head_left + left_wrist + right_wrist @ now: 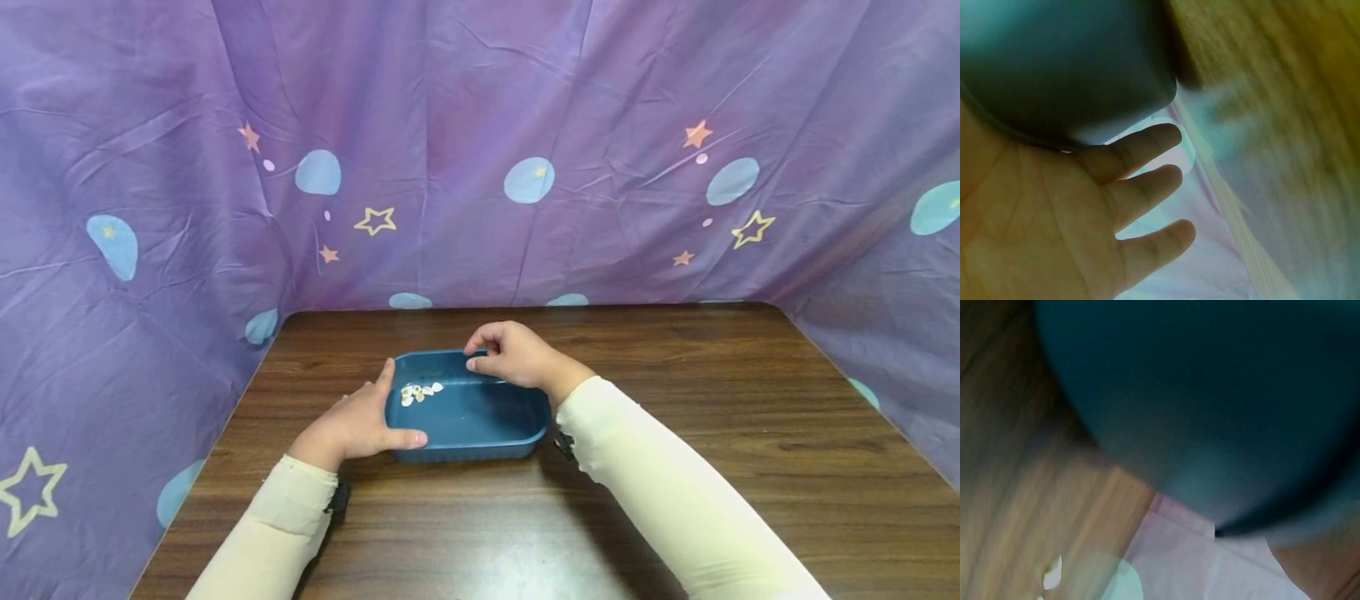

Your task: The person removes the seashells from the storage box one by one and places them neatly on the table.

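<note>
A blue tray stands on the table, with several small white and yellowish pieces inside at its left. My left hand lies against the left end, index finger near the back corner and thumb at the front rim. Its other three fingers stretch straight beside the tray in the left wrist view. Over the back rim is my right hand, fingers bent, thumb and index tips apart and nothing visible between them. The right wrist view shows the tray's side and a blurred part of that hand.
In the right wrist view a small pale piece shows over the brown wood. The wooden table extends on both sides of the tray. A purple cloth with stars and blue spots hangs behind it and at the sides.
</note>
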Action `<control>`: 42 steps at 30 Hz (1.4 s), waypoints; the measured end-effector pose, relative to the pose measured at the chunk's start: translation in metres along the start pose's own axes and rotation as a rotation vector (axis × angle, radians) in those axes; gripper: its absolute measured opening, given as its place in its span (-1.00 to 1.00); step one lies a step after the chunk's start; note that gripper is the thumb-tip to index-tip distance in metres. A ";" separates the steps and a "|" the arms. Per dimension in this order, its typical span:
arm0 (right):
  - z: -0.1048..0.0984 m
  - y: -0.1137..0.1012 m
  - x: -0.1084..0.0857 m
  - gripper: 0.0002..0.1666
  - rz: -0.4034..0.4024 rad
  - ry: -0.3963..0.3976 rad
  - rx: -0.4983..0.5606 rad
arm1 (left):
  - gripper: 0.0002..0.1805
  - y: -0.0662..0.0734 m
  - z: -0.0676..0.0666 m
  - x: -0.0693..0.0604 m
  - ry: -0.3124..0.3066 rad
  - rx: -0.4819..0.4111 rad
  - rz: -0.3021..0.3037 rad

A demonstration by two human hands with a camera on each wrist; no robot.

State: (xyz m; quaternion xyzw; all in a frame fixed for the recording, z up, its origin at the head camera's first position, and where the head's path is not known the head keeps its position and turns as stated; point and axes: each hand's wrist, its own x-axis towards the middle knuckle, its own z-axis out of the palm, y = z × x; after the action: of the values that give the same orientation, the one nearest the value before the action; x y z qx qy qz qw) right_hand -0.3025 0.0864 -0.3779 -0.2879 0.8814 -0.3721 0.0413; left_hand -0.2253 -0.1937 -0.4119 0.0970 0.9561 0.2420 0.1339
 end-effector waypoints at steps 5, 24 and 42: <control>0.015 0.000 0.007 -0.75 0.025 -0.007 0.033 | 0.55 -0.001 0.000 0.000 -0.001 0.004 0.003; 0.042 0.001 0.014 -0.73 0.100 -0.144 -0.002 | 0.55 -0.001 0.000 0.000 -0.021 -0.013 0.005; 0.051 0.003 0.016 -0.35 0.182 -0.325 -0.123 | 0.56 0.001 -0.002 -0.002 -0.043 -0.027 0.015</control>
State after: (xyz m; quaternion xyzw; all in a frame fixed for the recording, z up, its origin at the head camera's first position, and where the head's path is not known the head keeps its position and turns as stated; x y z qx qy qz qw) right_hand -0.3026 0.0475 -0.4143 -0.2652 0.9067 -0.2607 0.1990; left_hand -0.2239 -0.1945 -0.4092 0.1076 0.9488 0.2539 0.1537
